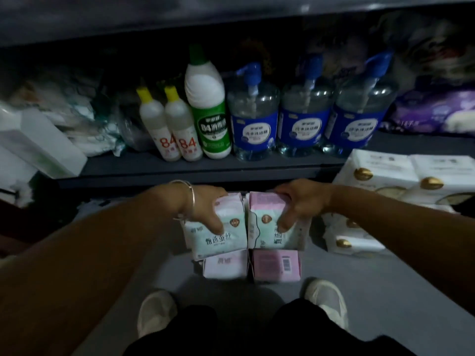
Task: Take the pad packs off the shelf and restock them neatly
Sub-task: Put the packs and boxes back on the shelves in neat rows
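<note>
Two mint-green and pink pad packs sit side by side below the shelf's front edge. My left hand (205, 209), with a silver bangle on the wrist, grips the left pack (226, 235). My right hand (295, 204) grips the right pack (267, 227), thumb on its front face. Beneath them lie two pink pad packs, one pale (225, 264) and one deeper pink with a barcode (276, 264), on the grey floor. The far sides of the held packs are hidden by my fingers.
The dark shelf (180, 165) carries two small "84" bottles (177, 132), a tall green-labelled bottle (208, 109) and three blue-labelled pump jugs (305, 116). White tissue packs (401, 178) lie at the right, a white box (43, 142) at the left. My shoes (156, 312) stand below.
</note>
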The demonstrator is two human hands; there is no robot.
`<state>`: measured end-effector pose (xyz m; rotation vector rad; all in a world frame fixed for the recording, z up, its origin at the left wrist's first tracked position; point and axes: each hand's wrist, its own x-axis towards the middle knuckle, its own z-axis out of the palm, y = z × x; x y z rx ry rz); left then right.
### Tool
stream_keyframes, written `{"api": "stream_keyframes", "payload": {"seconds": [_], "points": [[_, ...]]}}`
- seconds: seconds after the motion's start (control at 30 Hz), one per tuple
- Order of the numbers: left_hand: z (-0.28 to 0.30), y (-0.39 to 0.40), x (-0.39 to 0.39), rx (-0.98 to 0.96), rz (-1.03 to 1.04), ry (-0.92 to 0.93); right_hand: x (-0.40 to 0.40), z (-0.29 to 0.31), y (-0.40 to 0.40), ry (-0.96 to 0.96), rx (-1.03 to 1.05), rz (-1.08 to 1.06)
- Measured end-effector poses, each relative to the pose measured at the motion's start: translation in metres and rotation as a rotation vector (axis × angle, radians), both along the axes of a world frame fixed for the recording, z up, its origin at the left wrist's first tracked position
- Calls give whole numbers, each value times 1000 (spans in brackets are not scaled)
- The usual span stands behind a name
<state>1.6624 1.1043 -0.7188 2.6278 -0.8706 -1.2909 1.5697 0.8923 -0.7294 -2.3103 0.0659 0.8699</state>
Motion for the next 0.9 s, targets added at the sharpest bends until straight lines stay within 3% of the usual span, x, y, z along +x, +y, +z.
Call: {"api": "stream_keyframes", "payload": {"seconds": [0.13,0.5,0.7,0.9], "points": [[78,-1,23,-85,78,-10,17,79,-6,-99,67,-36],[279,-6,54,-258,61,-302,40,268,-22,-419,60,-119],[342,-10,79,-319,47,-379,59,329,-26,-579,44,-136],[367,-13,142,-386,70,-458,117,355,-35,-677,21,-199]]}}
